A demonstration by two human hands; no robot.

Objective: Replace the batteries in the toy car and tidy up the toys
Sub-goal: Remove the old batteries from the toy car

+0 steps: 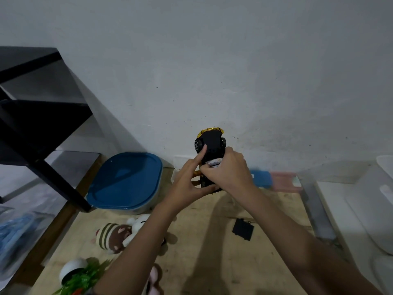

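Note:
I hold a gold toy car up in front of me, its black underside facing me. My left hand grips its lower body from the left, index finger stretched up along the chassis. My right hand pinches a battery at the open compartment in the underside. The black battery cover lies loose on the wooden table under my right forearm.
A blue-lidded container sits at the back left beside a black shelf frame. Plush toys and a tipped white pot with green leaves lie front left. Blue and pink boxes stand behind; a white bin at right.

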